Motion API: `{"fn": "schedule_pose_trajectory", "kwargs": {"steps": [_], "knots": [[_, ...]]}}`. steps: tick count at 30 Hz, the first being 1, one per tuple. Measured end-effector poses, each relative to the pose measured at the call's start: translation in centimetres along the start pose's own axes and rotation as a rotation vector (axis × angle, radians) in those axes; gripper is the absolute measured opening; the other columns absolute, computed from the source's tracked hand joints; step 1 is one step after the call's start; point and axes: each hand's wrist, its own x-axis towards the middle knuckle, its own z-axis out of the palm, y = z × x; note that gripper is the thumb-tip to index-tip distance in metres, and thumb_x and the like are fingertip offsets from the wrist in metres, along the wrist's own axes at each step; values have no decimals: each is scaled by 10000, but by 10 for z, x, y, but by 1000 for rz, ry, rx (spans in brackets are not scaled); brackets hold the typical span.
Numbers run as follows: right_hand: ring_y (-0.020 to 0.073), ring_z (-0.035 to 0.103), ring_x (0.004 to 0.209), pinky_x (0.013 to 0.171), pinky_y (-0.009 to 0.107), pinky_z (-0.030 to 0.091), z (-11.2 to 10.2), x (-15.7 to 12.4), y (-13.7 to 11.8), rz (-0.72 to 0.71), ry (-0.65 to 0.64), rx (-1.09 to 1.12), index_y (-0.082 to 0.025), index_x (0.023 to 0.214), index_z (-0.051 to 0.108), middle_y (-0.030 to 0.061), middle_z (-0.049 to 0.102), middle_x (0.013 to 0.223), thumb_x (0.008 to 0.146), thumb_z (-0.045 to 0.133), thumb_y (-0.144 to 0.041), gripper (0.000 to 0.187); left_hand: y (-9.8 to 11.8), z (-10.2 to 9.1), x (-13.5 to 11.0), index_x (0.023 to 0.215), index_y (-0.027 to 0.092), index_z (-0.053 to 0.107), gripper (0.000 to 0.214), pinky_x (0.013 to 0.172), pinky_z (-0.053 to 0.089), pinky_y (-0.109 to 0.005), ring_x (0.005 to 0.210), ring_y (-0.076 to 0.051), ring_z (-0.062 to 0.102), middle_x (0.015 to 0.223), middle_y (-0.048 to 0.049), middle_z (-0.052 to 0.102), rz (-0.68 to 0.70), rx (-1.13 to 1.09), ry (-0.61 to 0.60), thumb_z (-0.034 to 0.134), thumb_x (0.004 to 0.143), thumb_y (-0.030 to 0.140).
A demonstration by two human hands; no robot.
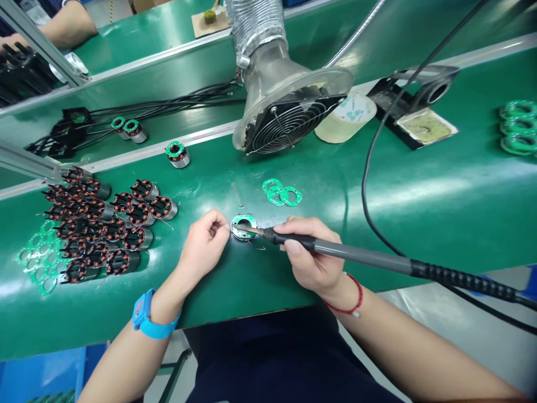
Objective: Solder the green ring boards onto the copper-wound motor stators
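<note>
A motor stator with a green ring circuit board (238,234) on top stands on the green bench in front of me. My right hand (312,252) grips a soldering iron (361,255), and its tip rests on or just over the left part of the board. My left hand (207,240) is closed at the stator's left side, thumb and forefinger pinched together. What the pinch holds, if anything, is too small to make out. Just behind the stator lie a few loose ring boards (291,196).
Many bare stators (121,261) crowd the left, beside loose ring boards (29,263). A fume extractor hood (289,73) hangs over the back. Behind right are a tape roll (335,131) and an iron stand with sponge (428,127). The iron's cable (369,168) loops across the right.
</note>
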Motion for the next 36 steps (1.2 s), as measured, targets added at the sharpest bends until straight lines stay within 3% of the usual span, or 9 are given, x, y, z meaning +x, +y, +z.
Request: {"fn": "schedule_pose_trajectory", "kwargs": {"steps": [3, 6, 12, 14, 19, 23, 28, 32, 36], "knots": [[179, 679, 731, 672, 342, 546, -1, -1, 1, 17, 6, 2, -243, 1023, 630, 22, 702, 872, 868, 562, -257, 170, 0, 0, 0, 673, 186, 467, 96, 533, 304, -212, 536, -82, 401, 574, 64, 434, 4, 6, -4, 475, 769, 189], [183, 688, 846, 788, 360, 546, 2, 3, 0, 52, -48, -32, -273, 1237, 518, 20, 717, 965, 893, 521, -184, 355, -1, 0, 0, 673, 187, 464, 87, 537, 303, -215, 537, -84, 395, 574, 64, 432, 12, 50, 2, 470, 758, 168], [248, 532, 1183, 951, 464, 465, 15, 19, -1, -43, -478, -274, -223, 1304, 436, 104, 600, 1261, 817, 487, -77, 511, 1, 0, 1, 654, 190, 427, 110, 542, 298, -217, 539, -85, 383, 567, 68, 417, 59, 106, 8, 451, 736, 121], [251, 526, 1175, 939, 473, 468, 17, 20, 1, -44, -528, -297, -225, 1321, 408, 107, 583, 1271, 794, 469, -57, 556, 2, 0, 2, 645, 191, 415, 125, 537, 296, -217, 533, -84, 380, 561, 68, 409, 58, 106, 0, 449, 738, 115], [264, 594, 1000, 858, 465, 502, 16, 18, 1, -23, -415, -343, -232, 1340, 377, 96, 653, 1145, 846, 580, -226, 534, 3, 2, 0, 770, 198, 475, 74, 562, 349, -225, 563, -92, 436, 638, 56, 481, -4, 64, 9, 482, 831, 239], [264, 599, 1065, 900, 454, 493, 10, 16, 2, 87, -306, -358, -247, 1335, 389, 77, 666, 1149, 887, 549, -273, 476, 5, 2, -5, 775, 200, 483, 165, 592, 363, -252, 617, -115, 459, 689, 36, 514, 3, 189, -106, 534, 839, 343], [249, 577, 1145, 954, 437, 483, 8, 13, 7, 33, -326, -312, -240, 1342, 373, 93, 628, 1216, 876, 557, -227, 501, 5, -9, -7, 783, 201, 503, 45, 678, 380, -275, 709, -134, 495, 771, 15, 550, 170, 348, -221, 513, 812, 169], [243, 611, 1058, 897, 438, 513, 10, 13, 8, -20, -353, -307, -236, 1335, 377, 97, 649, 1161, 873, 564, -230, 498, 6, -15, -7, 735, 196, 495, 117, 693, 379, -278, 715, -140, 495, 739, 10, 530, 245, 417, -79, 471, 806, 107], [265, 584, 1049, 870, 476, 509, 14, 13, 3, -98, -393, -327, -225, 1337, 386, 114, 630, 1181, 847, 570, -221, 523, 7, -9, -8, 759, 191, 515, 99, 663, 384, -250, 685, -123, 488, 734, 13, 522, 252, 309, 48, 489, 844, 148]]}}
